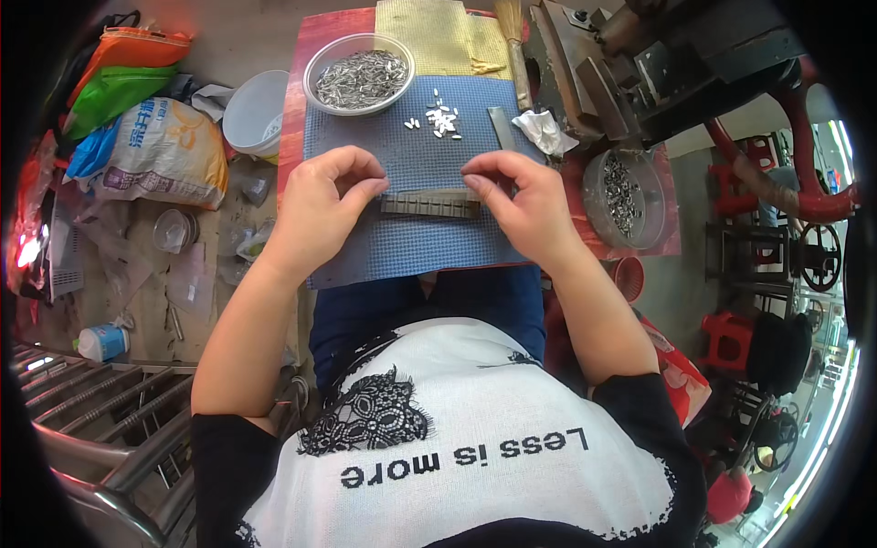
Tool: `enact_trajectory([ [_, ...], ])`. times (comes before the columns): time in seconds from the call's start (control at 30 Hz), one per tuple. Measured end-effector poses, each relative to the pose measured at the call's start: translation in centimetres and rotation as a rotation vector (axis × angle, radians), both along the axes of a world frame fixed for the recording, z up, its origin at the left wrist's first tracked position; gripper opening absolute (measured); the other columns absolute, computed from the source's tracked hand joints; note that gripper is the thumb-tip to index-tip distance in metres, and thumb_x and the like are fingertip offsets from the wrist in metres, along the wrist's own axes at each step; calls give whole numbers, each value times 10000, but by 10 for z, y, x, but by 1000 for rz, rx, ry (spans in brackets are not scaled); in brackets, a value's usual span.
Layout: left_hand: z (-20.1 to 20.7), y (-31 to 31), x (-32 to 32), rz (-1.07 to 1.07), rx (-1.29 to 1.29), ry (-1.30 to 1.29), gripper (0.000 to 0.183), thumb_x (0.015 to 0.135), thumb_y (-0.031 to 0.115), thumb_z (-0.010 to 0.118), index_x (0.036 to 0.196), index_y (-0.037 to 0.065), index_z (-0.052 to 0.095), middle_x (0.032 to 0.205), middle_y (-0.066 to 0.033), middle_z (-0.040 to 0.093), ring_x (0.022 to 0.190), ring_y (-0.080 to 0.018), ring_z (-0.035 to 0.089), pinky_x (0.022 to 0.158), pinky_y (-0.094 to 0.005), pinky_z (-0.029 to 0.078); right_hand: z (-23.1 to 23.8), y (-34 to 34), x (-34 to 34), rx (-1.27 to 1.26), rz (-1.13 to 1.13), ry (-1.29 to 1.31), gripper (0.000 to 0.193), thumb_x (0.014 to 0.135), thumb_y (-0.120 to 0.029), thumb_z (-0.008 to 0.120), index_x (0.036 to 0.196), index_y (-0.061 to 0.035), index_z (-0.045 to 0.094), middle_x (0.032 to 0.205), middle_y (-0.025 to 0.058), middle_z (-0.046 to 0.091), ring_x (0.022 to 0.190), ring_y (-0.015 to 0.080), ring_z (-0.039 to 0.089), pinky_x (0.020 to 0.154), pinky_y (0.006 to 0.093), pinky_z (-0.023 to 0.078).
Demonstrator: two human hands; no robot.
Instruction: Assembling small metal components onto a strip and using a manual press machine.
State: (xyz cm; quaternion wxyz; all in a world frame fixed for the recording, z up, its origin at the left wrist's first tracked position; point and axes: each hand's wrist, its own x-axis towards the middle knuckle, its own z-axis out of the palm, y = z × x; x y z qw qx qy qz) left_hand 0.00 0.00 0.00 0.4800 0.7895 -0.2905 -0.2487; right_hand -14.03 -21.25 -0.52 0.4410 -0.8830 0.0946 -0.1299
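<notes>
A slotted metal bar lies crosswise on a blue textured mat, between my two hands. At its left end my left hand is closed, thumb and forefinger brought together. My right hand makes a similar pinch by the right end. Whatever the fingertips hold, if anything, is too small to make out. Beyond the bar, several small shiny metal pieces lie in a loose pile. Farther back on the left stands a clear round tub full of small metal pins.
A flat metal strip, crumpled white tissue and a brush lie along the right side. A dark machine rises there, beside a clear bowl of metal parts. Left of the table are a white bucket and a sack.
</notes>
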Motion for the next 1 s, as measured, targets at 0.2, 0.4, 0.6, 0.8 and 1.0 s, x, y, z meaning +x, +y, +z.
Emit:
enact_trajectory([
  [0.2,-9,1,-3,-70,-27,-204,65,881,19,681,940,-4,663,1022,-84,672,947,-174,626,864,-295,490,-16,1,-13,-187,60,-253,101,835,-53,730,924,-25,693,967,91,664,918,261,610,804,355,488],
  [0.4,-8,5,-1,-249,-52,-456,89,846,14,684,906,-15,626,1031,-95,643,1083,-288,544,960,-364,435,-14,0,-23,-163,29,-182,92,810,-65,755,883,-31,710,971,69,648,925,249,584,826,347,481],
  [0.6,-1,2,6,-315,0,-435,103,825,15,706,903,-16,647,961,-88,664,1044,-260,559,912,-354,459,-11,-3,-20,-77,50,-106,78,811,-88,762,867,-36,746,887,62,677,879,235,617,789,342,496],
  [0.8,-6,3,7,-217,-15,-241,164,750,35,781,897,1,718,893,-72,682,953,-237,594,880,-341,479,-6,-18,27,-243,-109,-130,93,820,-137,746,863,-55,733,834,95,668,858,293,636,759,386,505],
  [1.0,-10,-3,-11,-182,-72,-444,220,735,114,812,924,31,736,903,-84,669,988,-261,582,904,-370,474,-12,-25,54,-458,-73,2,136,831,-139,756,894,-28,708,854,100,665,753,246,641,701,364,520],
])
